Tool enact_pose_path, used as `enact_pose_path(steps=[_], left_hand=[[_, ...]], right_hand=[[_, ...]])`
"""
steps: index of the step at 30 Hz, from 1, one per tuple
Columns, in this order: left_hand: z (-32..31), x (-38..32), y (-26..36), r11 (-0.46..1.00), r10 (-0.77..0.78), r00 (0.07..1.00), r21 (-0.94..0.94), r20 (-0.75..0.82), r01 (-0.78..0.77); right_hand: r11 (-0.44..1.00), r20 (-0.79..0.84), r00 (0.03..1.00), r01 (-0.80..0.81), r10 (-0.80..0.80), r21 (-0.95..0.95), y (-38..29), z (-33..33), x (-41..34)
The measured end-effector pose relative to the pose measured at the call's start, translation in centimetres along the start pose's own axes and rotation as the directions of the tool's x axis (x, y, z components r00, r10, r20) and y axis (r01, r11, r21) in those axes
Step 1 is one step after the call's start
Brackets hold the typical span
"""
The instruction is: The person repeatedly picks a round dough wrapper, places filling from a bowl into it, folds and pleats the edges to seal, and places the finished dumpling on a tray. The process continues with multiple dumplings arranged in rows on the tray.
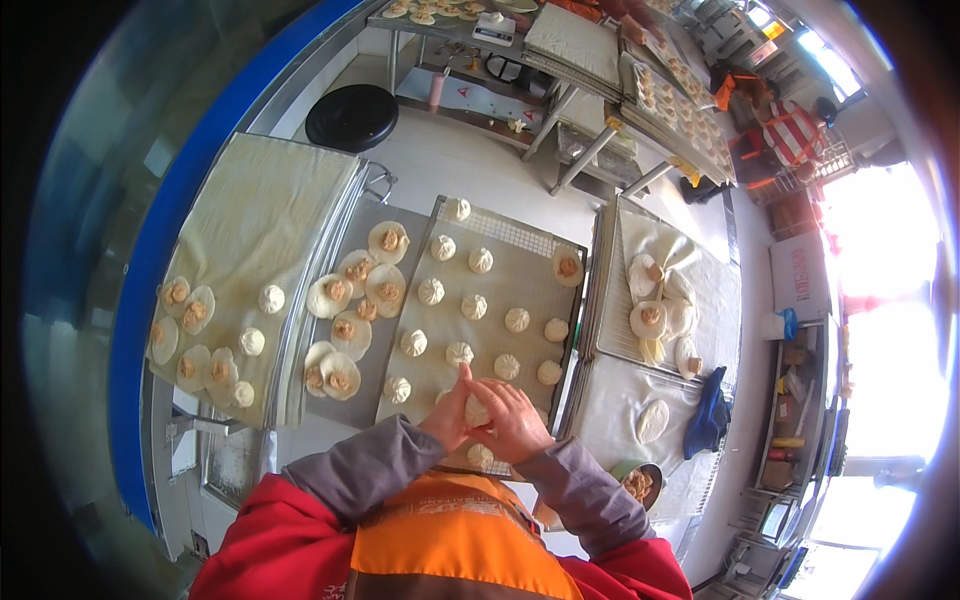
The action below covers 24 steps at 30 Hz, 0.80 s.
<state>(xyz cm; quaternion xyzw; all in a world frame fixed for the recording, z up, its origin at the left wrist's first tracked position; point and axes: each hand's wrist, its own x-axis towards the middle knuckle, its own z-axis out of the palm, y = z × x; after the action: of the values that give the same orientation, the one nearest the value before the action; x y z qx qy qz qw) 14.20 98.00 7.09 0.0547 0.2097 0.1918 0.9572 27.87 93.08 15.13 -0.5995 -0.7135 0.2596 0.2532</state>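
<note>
Above the near part of a cloth-lined tray (496, 281), my left hand (448, 414) and my right hand (511, 417) are cupped together around a filled dough bun (477, 411). Fingers of both hands meet near its top and partly hide it. Pleated buns, among them one (460, 354) just beyond my fingertips, sit spaced over the tray. Another bun (480, 455) lies close below my hands. In the tray's far right corner is an open dough wrapper with filling (568, 266). More flat wrappers topped with filling (351, 334) overlap on the metal surface to the left.
A cloth-covered tray stack (262, 195) at left carries wrappers and buns. On the right stacks are filled wrappers (649, 319), a dough round (653, 421), a dark blue cloth (707, 412) and a bowl of filling (639, 484). A black stool (352, 118) stands beyond. Other people work farther back.
</note>
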Motion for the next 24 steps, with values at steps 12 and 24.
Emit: enact_pose_path(steps=[12,24], left_hand=[[-7.4,-5.5,5.6,0.946,0.156,0.876,0.323,-0.455,-0.001],[0.5,8.0,8.1,0.554,0.223,0.972,0.829,-0.069,-0.068]], right_hand=[[0.894,-0.377,0.834,-0.447,0.403,-0.031,27.5,2.9,12.3],[0.903,-0.452,0.808,-0.430,0.378,-0.014,24.8,2.0,11.3]])
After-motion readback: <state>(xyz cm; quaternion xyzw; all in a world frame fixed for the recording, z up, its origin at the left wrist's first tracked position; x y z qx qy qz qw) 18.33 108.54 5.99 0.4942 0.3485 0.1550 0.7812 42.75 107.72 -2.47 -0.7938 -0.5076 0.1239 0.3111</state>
